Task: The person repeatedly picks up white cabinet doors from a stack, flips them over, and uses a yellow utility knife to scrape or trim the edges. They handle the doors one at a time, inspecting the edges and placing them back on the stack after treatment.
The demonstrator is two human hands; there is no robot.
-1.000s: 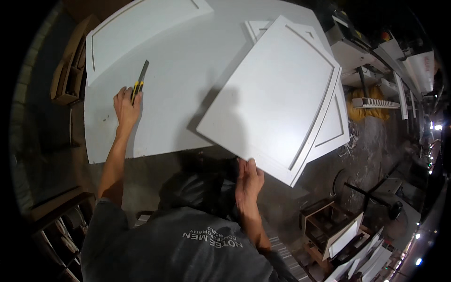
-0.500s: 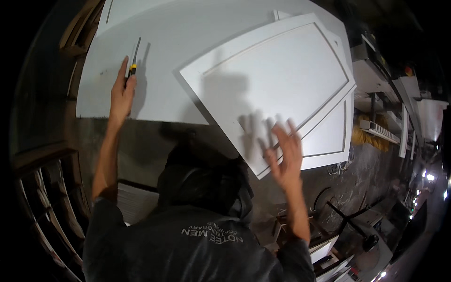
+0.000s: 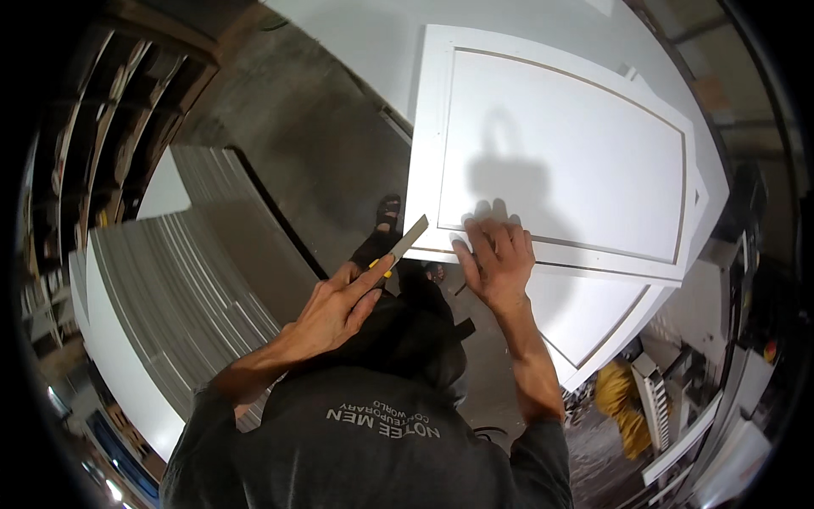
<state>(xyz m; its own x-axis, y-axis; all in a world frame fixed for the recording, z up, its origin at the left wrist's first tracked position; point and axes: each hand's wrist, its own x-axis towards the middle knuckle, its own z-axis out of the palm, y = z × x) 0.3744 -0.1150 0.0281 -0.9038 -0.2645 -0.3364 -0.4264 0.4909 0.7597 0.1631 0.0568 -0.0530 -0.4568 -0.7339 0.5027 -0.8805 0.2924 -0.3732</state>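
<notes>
My left hand (image 3: 335,310) is closed round the black-and-yellow handle of a flat hand file (image 3: 413,235), and most of the handle is hidden in the grip. The file's grey blade points up and to the right, its tip beside the near left corner of a white framed panel (image 3: 577,144). I cannot tell whether blade and edge touch. My right hand (image 3: 500,259), fingers apart, lies palm down at the panel's near edge, on its surface or just above it. Partly under this panel lies a second white framed panel (image 3: 585,310).
The panels lie on a light worktable (image 3: 365,38). To my left stands a large stack of grey-white boards (image 3: 178,280). Beyond it is a dark shelf rack (image 3: 114,110). A yellow cloth or bag (image 3: 623,407) and white strips (image 3: 682,454) are on the right.
My view has swung left. My left hand has brought the file from over the table to the panel's near left corner. My right hand has moved closer to the panel's near edge.
</notes>
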